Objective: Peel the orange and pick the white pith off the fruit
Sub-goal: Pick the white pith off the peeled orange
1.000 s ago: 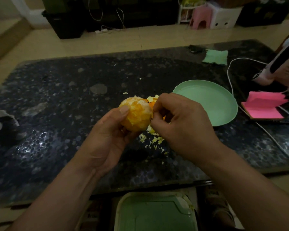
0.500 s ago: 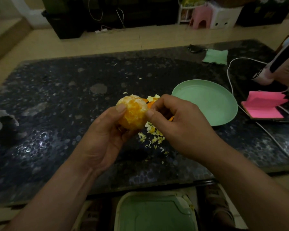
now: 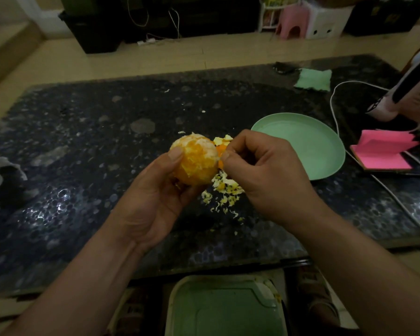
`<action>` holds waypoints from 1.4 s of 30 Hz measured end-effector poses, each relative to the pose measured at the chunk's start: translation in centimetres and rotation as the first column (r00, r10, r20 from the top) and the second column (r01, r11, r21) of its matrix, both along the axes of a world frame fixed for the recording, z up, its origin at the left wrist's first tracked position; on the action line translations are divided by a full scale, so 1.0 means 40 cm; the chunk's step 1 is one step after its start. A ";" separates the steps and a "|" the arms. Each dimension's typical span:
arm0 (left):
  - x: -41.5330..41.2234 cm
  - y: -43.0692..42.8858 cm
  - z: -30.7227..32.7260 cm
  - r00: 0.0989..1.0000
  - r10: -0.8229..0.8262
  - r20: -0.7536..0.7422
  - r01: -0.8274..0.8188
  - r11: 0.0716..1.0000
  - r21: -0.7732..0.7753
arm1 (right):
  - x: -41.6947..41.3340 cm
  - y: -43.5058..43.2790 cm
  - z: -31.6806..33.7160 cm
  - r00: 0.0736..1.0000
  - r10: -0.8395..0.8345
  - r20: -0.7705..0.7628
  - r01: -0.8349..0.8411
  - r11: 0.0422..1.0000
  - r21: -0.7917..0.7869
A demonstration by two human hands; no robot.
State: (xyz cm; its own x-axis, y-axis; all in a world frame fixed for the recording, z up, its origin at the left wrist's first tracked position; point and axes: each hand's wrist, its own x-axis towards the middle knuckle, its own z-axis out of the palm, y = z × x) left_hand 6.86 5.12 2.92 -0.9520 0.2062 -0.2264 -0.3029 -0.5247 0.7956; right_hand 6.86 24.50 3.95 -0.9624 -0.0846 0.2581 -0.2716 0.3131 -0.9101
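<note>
A mostly peeled orange point(image 3: 197, 158) with white pith streaks sits in my left hand point(image 3: 155, 197), thumb curled over its left face, above the dark stone table point(image 3: 83, 146). My right hand point(image 3: 264, 170) is at the orange's right side, thumb and forefinger pinched together against the fruit; what they pinch is too small to tell. A heap of pith scraps point(image 3: 224, 190) lies on the table just below the hands. Orange peel pieces point(image 3: 222, 143) show behind my right fingers.
A green plate point(image 3: 308, 146) stands to the right. Beyond it lie pink sticky notes point(image 3: 386, 151), a white cable point(image 3: 335, 110), a green cloth point(image 3: 314, 80) and a pink-and-black device point(image 3: 407, 93). A green bin point(image 3: 224, 306) sits below the table's near edge.
My left hand has drifted slightly left with the orange. My right thumb and forefinger moved a little along the fruit's right side, staying pinched.
</note>
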 end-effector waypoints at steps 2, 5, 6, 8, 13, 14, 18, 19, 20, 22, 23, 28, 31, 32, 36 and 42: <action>-0.002 -0.001 0.002 1.000 0.000 -0.004 0.000 1.000 0.005 | -0.003 0.004 -0.004 1.000 -0.023 0.000 0.023 1.000 0.008; -0.006 -0.011 0.002 0.998 -0.024 -0.060 0.025 1.000 0.013 | -0.011 0.012 -0.007 0.998 -0.059 0.017 0.059 0.998 0.014; -0.006 -0.016 0.002 0.997 -0.023 -0.069 0.024 0.999 0.020 | -0.013 0.015 -0.007 0.997 -0.069 0.023 0.069 0.997 0.017; -0.007 -0.022 0.002 0.997 -0.021 -0.072 0.023 0.999 0.034 | -0.017 0.018 -0.003 0.996 -0.076 0.048 0.075 0.997 0.021; -0.009 -0.022 -0.001 0.999 0.034 -0.027 -0.035 0.999 -0.026 | -0.006 0.009 0.014 0.996 0.023 0.089 -0.027 0.998 0.048; -0.010 -0.022 -0.004 0.999 0.047 -0.022 -0.048 0.998 -0.049 | -0.004 0.007 0.015 0.995 0.039 0.088 -0.044 0.997 0.057; -0.015 -0.026 -0.017 0.997 0.073 -0.017 -0.074 0.993 -0.092 | -0.003 0.008 0.009 0.995 0.045 0.084 -0.052 0.995 0.087; -0.016 -0.027 -0.020 0.997 0.075 -0.029 -0.078 0.991 -0.108 | -0.003 0.008 0.008 0.996 0.039 0.080 -0.047 0.994 0.097; -0.017 -0.027 -0.023 0.996 0.078 -0.045 -0.083 0.988 -0.127 | -0.003 0.008 0.007 0.997 0.032 0.074 -0.040 0.993 0.112; -0.017 -0.026 -0.027 0.994 0.081 -0.078 -0.092 0.983 -0.157 | -0.006 0.008 0.003 0.998 0.015 0.063 -0.024 0.988 0.150; -0.016 -0.024 -0.028 0.993 0.078 -0.091 -0.092 0.982 -0.165 | -0.007 0.008 0.001 0.998 0.006 0.058 -0.015 0.986 0.165; -0.019 -0.017 -0.038 0.989 0.069 -0.130 -0.093 0.977 -0.194 | -0.010 0.003 -0.007 0.999 -0.050 0.013 0.046 0.977 0.209; -0.016 -0.011 -0.037 0.989 0.068 -0.131 -0.091 0.980 -0.177 | -0.009 -0.002 -0.010 0.998 -0.066 -0.009 0.067 0.977 0.202; -0.014 -0.010 -0.036 0.991 0.067 -0.118 -0.086 0.983 -0.162 | -0.009 -0.002 -0.010 0.998 -0.067 -0.001 0.067 0.981 0.181; -0.008 -0.010 -0.025 0.997 0.040 -0.065 -0.045 0.997 -0.064 | -0.011 0.003 -0.010 0.998 -0.046 0.046 0.043 0.997 0.060; -0.003 -0.010 -0.009 0.999 0.015 -0.041 -0.015 1.000 0.000 | -0.018 0.006 -0.009 0.996 -0.051 0.072 0.053 0.998 -0.030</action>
